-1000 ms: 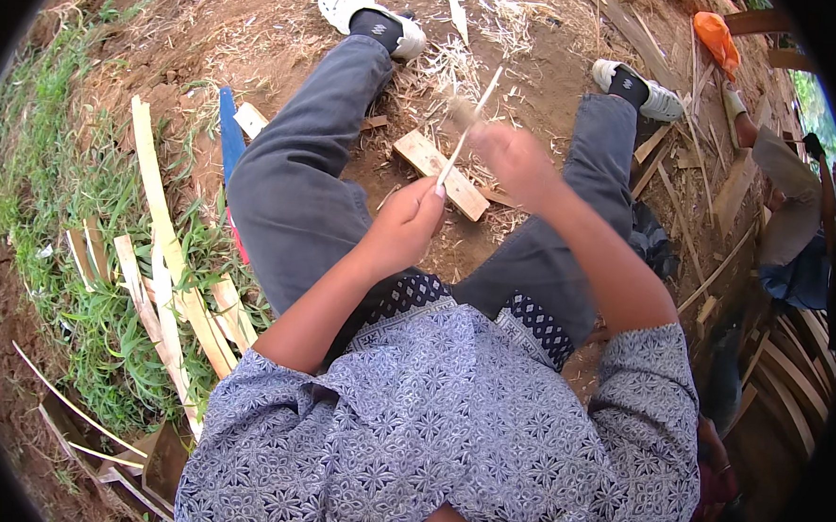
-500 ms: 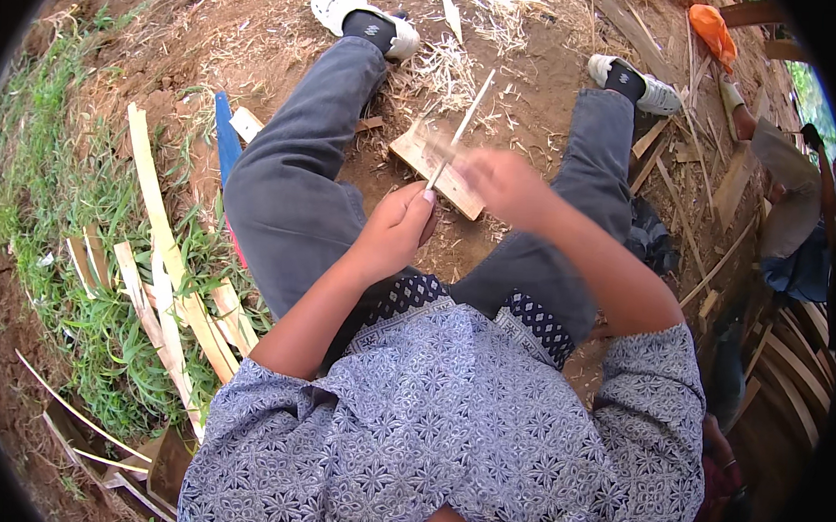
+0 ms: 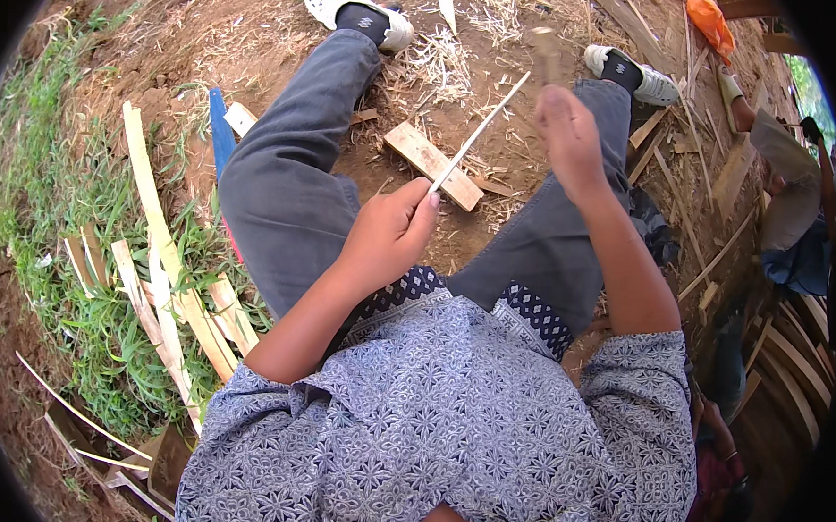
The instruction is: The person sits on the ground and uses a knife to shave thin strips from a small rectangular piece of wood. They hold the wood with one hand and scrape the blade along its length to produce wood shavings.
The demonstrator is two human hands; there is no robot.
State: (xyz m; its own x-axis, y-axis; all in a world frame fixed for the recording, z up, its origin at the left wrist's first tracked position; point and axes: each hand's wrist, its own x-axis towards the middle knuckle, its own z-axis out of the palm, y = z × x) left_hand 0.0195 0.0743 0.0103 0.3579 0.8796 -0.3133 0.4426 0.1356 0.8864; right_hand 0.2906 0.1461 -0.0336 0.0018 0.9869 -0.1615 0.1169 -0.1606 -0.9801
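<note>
My left hand (image 3: 391, 236) is closed round the lower end of a thin pale wooden stick (image 3: 487, 123), which slants up and to the right. Under the stick a short flat wooden block (image 3: 418, 151) lies on the ground between my legs; whether they touch, I cannot tell. Raised above my right knee, my right hand (image 3: 571, 137) grips a brownish hand tool (image 3: 544, 48). Motion blurs that tool too much to show its kind, and it stands apart from the stick.
Pale shavings (image 3: 438, 62) litter the dirt between my shoes. Long split wood strips (image 3: 159, 233) lie on grass at left, beside a blue strip (image 3: 220, 128). At right are an orange bag (image 3: 710, 27), more wood pieces and another person's leg (image 3: 784, 176).
My right hand and its tool have swung up and right, away from the stick. The stick's tip has tilted farther right, still in my left hand.
</note>
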